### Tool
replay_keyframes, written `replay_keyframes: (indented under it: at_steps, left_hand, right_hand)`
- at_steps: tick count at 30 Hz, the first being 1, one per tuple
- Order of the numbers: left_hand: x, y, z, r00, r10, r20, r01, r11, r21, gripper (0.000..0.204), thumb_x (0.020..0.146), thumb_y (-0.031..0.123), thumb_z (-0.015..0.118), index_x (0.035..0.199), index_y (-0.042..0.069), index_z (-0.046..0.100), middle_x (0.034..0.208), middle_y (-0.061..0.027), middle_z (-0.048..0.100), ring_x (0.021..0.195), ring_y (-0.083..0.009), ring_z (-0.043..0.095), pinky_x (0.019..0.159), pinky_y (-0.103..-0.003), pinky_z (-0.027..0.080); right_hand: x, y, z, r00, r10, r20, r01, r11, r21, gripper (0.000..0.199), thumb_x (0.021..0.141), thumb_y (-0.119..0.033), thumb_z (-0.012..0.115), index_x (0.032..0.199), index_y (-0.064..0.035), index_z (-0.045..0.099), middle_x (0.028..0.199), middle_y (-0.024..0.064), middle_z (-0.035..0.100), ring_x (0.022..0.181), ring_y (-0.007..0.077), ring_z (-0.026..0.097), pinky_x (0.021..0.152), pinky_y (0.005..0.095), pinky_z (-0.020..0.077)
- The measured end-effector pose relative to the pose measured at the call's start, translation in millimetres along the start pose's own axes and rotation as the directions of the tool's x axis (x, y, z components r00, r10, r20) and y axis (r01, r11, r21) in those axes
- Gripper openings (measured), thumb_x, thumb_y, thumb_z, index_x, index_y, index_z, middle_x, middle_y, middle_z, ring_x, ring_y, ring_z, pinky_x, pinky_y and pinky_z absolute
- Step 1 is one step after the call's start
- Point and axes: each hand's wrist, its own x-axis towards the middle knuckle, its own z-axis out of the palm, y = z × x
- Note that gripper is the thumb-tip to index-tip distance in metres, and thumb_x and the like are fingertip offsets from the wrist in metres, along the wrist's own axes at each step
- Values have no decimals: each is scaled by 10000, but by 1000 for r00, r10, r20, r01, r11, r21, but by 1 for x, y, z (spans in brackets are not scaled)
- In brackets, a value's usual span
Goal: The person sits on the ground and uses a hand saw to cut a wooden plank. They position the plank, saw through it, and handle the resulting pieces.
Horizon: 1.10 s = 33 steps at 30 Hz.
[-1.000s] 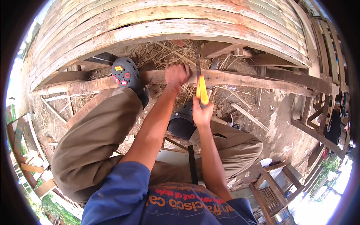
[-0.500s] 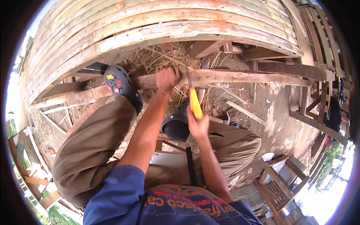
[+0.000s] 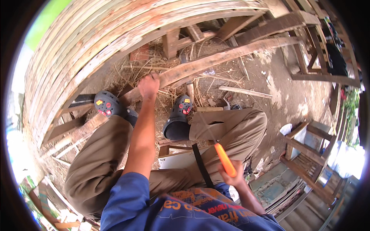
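My left hand [image 3: 148, 85] is closed on a long wooden plank [image 3: 216, 59], which runs slantwise from the lower left toward the upper right, in front of the slatted wooden structure. In my right hand [image 3: 233, 174], low by my right thigh, is a handsaw with an orange handle [image 3: 224, 159]. Its thin blade [image 3: 209, 129], seen nearly edge-on, points up and left over my trouser leg, apart from the plank. My foot in a grey clog [image 3: 110, 104] rests at the plank's left part. The other clog [image 3: 179, 115] stands on the ground nearer to me.
A large slatted wooden structure [image 3: 127, 32] fills the far side. Straw and wood strips [image 3: 245, 92] litter the dirt floor. A hammer-like tool with a wooden handle [image 3: 190, 91] lies below the plank. Wooden frames [image 3: 304, 144] stand at the right.
My right hand has drawn the saw away from the plank, down and to the right toward my body. My left hand stays on the plank. The whole view has turned somewhat.
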Motion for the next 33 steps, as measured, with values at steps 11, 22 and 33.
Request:
replay_keyframes:
  at_steps: [11,22,33]
  left_hand:
    - [-99,50,12,786,546,-289,-586,808,-66,541,864,142,620,1370,41,457,1486,-188,404,1473,-383,275,1194,-552,216]
    - [-51,132,-201,672,651,352,-682,729,-47,179,972,212,608,1097,101,542,942,-185,701,879,-356,691,796,-501,526]
    - [-105,102,-341,542,499,676,-834,421,357,264,971,271,607,1054,21,608,942,-203,675,919,-400,635,827,-504,486]
  right_hand:
    - [104,69,-44,760,142,-635,-15,980,200,287,915,-212,726,1016,0,561,711,48,583,662,87,522,602,292,444]
    - [284,264,38,847,114,-519,-457,654,-603,412,939,-250,605,1269,-8,551,1140,208,621,1074,380,624,867,482,507]
    - [271,199,119,879,224,422,208,615,-760,423,842,-162,688,1251,-62,654,1368,156,594,1292,345,553,1046,499,456]
